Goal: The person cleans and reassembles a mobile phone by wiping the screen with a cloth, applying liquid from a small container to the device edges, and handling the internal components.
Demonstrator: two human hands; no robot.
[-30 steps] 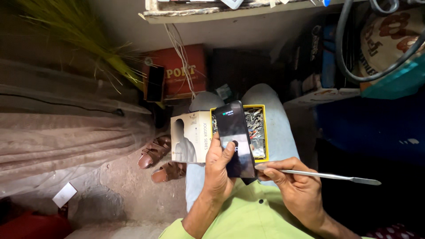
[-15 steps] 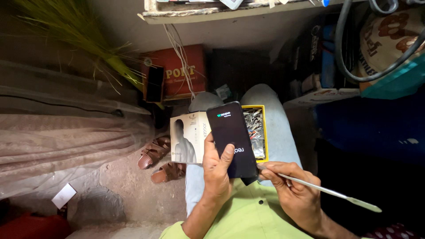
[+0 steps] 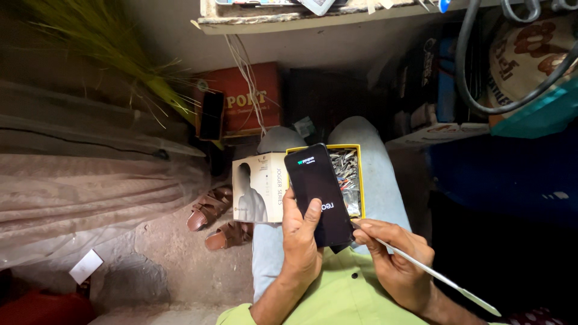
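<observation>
My left hand (image 3: 300, 238) grips a black phone (image 3: 318, 189) by its lower end, the dark screen facing up with a small logo lit on it. My right hand (image 3: 390, 256) holds a thin metal pry tool (image 3: 448, 281) like a pen, its tip touching the phone's lower right edge. Both hands hover over my lap in light blue jeans. Under the phone, on my knees, rests a yellow-rimmed box (image 3: 356, 174) filled with several small metal parts, and a white cardboard box (image 3: 260, 188) stands beside it on the left.
A red carton (image 3: 248, 99) and a dark slim object (image 3: 211, 114) stand under a shelf edge (image 3: 337, 15) ahead. Brown sandals (image 3: 215, 216) lie on the dirt floor at left. Green broom straws (image 3: 102, 42), a grey hose (image 3: 481, 90) and blue items crowd the sides.
The phone has turned from nearly edge-on to flat, screen up. The pry tool swung from level to slanting down-right, its tip now at the phone's lower edge.
</observation>
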